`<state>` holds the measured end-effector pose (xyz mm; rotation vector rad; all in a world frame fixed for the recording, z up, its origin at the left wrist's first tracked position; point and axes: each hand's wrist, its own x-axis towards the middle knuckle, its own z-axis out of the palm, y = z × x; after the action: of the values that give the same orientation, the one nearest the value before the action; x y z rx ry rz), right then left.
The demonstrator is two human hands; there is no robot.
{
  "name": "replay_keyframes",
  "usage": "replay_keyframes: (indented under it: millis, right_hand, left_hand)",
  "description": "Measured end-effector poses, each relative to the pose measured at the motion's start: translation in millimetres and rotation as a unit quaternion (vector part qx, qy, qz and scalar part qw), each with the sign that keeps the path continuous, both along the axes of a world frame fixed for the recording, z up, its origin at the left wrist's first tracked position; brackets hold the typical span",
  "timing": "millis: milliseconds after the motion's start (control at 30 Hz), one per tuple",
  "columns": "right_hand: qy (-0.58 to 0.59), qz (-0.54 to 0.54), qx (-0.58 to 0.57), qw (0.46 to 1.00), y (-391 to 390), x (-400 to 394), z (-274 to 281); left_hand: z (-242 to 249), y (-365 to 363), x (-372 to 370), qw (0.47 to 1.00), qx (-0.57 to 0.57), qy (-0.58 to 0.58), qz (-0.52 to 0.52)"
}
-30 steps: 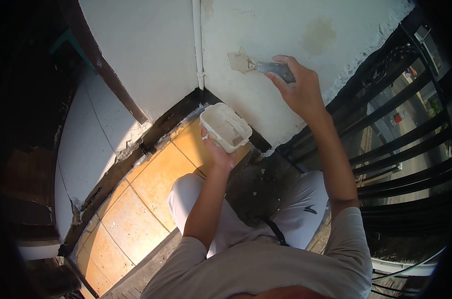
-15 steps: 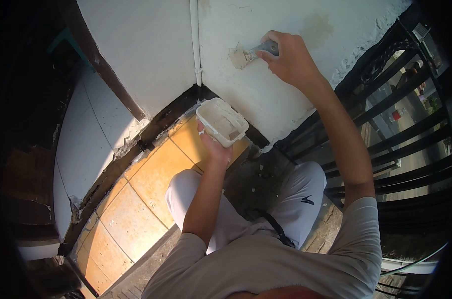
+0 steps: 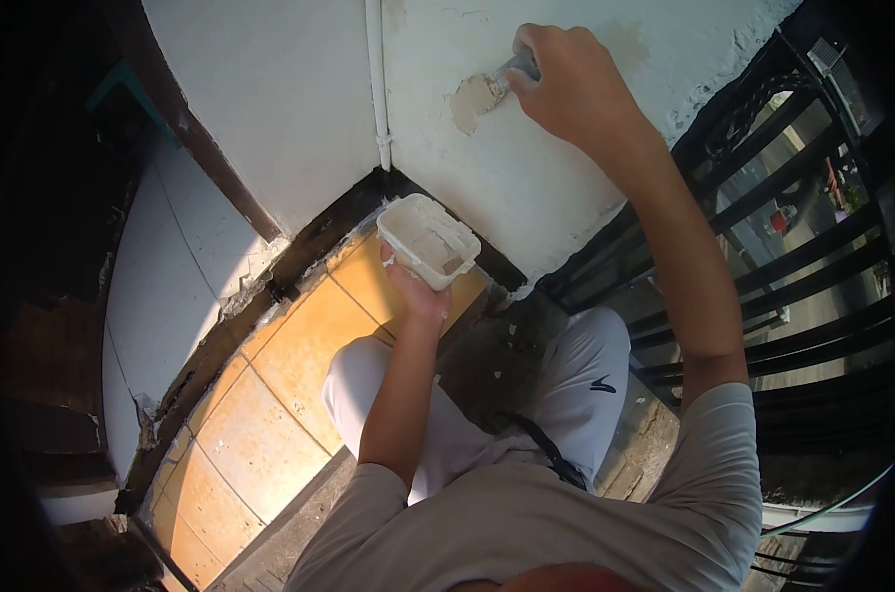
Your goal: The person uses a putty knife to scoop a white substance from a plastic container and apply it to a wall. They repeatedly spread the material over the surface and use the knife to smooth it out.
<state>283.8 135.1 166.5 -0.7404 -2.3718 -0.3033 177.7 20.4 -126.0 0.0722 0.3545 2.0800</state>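
Grey-handled, flat-bladed putty knife [image 3: 521, 69] at matte off-white plaster wall [image 3: 447, 178], blade end over rough, irregular beige putty patch [image 3: 464, 113]; long axis diag., blade pointing lower L in view. R hand [image 3: 571, 84]: grip pinching handle. L hand [image 3: 418, 294] cups rounded-rect. white plastic tub [image 3: 405, 212] w/ smeared paste, above glossy orange sq. floor tiles [image 3: 275, 385].

No words or numbers can be read; a small dark logo [image 3: 602, 385] sits on one leg of the pale trousers [image 3: 575, 360].
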Motion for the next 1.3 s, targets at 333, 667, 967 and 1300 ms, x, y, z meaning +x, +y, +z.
replay_keyframes:
  millis: [333,667,967,1300]
  right_hand:
    - [0.168,0.064,-0.194,0.964,-6.9,18.0,-46.1]
    - [0.323,0.1,-0.2,0.92,-4.4,2.6,-94.9]
    - [0.342,0.054,-0.048,0.937,2.2,7.6,-112.7]
    - [0.443,0.138,-0.262,0.846,-57.6,55.9,-148.1]
  left_hand:
    - [4.2,1.4,0.4,1.0,0.017,0.007,0.006]
    - [6.3,-2.4,6.3,1.0,0.024,0.002,-0.017]
    - [8.3,-2.1,9.0,0.999,-0.006,-0.019,-0.028]
    - [-2.7,0.0,2.3,0.999,0.027,0.017,-0.014]
